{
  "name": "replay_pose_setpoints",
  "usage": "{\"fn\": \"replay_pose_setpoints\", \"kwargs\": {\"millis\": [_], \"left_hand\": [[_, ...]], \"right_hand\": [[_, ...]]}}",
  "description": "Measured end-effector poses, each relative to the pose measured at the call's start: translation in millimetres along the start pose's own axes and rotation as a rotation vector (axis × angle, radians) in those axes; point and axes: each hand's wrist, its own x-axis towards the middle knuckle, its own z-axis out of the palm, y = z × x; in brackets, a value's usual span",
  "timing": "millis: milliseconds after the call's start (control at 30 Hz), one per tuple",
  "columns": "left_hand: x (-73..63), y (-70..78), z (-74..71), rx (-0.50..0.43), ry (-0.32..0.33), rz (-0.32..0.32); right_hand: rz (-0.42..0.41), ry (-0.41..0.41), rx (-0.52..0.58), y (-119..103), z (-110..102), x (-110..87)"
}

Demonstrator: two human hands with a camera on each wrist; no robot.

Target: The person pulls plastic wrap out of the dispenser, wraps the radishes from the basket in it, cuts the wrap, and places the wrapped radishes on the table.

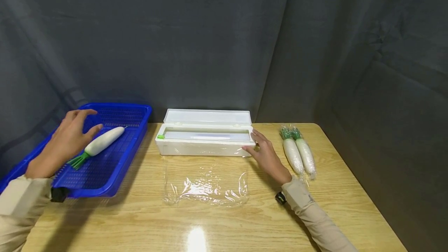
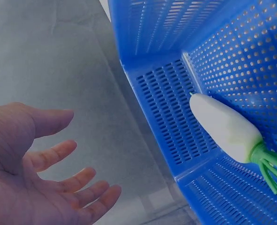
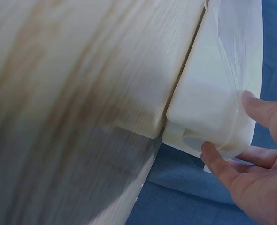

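A white cling film dispenser [image 1: 196, 149] stands at the middle back of the table, its lid [image 1: 207, 117] raised. My right hand [image 1: 266, 158] holds its right end, thumb on the front and fingers at the end face in the right wrist view. From the dispenser a sheet of clear cling film [image 1: 206, 186] lies forward over the table. My left hand [image 1: 68, 139] hovers above the blue basket [image 1: 134, 153], fingers spread and holding nothing. Inside lies a white radish [image 1: 106, 141] with green stems, apart from that hand in the left wrist view.
Two film-wrapped white radishes [image 1: 293, 154] lie side by side on the table's right. A green slider [image 1: 160, 136] sits at the dispenser's left end. Dark grey curtains [image 1: 210, 42] hang behind and beside the wooden table [image 1: 280, 221].
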Motion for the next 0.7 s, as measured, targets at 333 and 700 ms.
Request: {"fn": "replay_pose_setpoints", "kwargs": {"millis": [333,700], "left_hand": [[13.3,-8.8,0.9,0.001,0.001,0.007],[26.8,-31.0,5.6,0.051,-0.093,-0.008]], "right_hand": [[0.012,-0.003,0.001,-0.7,1.4,0.0],[-0.015,0.013,0.001,-2.4,2.4,1.0]]}}
